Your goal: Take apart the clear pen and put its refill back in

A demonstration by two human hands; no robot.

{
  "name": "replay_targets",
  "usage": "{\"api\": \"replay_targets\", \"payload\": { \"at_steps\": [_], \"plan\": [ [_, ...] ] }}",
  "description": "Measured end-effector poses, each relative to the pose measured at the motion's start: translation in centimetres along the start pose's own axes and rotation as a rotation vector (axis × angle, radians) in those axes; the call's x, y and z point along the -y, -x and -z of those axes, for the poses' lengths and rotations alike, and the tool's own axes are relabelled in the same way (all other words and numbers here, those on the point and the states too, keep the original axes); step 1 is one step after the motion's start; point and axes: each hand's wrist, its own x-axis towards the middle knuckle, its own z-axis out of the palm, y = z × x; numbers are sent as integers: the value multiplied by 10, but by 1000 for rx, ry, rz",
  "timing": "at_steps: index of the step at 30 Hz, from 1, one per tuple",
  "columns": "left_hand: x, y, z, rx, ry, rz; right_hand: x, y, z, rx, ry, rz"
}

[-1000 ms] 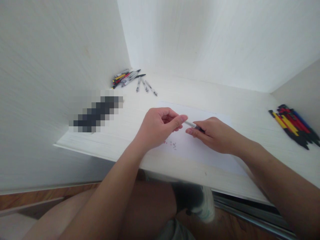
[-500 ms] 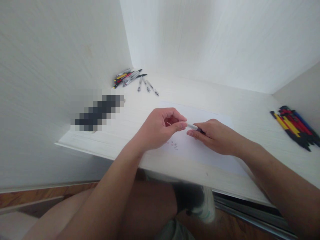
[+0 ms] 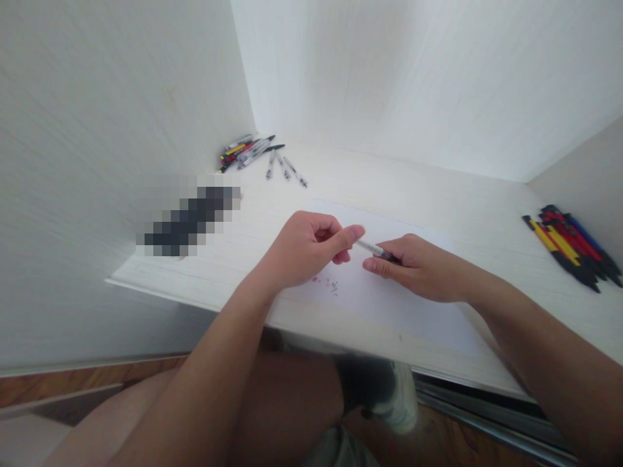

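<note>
Over a white sheet of paper, a clear-barrelled pen with a dark grip section lies between my two hands. My right hand is closed around its dark part, thumb along the near side. At the other end of the pen, my left hand pinches with its thumb on top and its fingers curled underneath. The left fingers cover that tip, so its exact shape is hidden. Small dark and red scribbles mark the paper just below my left hand.
Mixed pens are heaped in the back left corner, with three clear pens beside them. A pixelated dark object rests at left. Black, red, yellow and blue pens lie at right. The desk's front edge runs above my leg.
My left thumb has straightened over the end of the pen, and its fingers have curled lower. The right hand keeps its hold, almost unmoved. The view has shifted slightly.
</note>
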Motion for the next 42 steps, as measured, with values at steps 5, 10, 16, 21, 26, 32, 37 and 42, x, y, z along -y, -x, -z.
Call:
{"api": "replay_targets", "payload": {
  "at_steps": [5,10,16,21,26,32,37,42],
  "plan": [
    [6,-1,-3,13,-66,-50,4,0,1,-16,114,-41],
    [9,-2,-6,-4,-79,-53,3,1,1,-3,132,-68],
    [8,-1,-2,42,-37,-29,-3,-1,-1,18,115,-87],
    [5,0,3,59,-54,5,-2,0,0,28,99,-81],
    [7,0,-2,49,-122,58,0,-1,0,23,135,-41],
    [11,-1,-1,72,-81,-16,-3,-2,-1,21,165,-75],
    [7,0,5,63,-67,51,-4,-2,-1,0,174,-46],
    [7,-1,4,80,-129,60,-7,-2,-2,3,165,-56]
  ]
}}
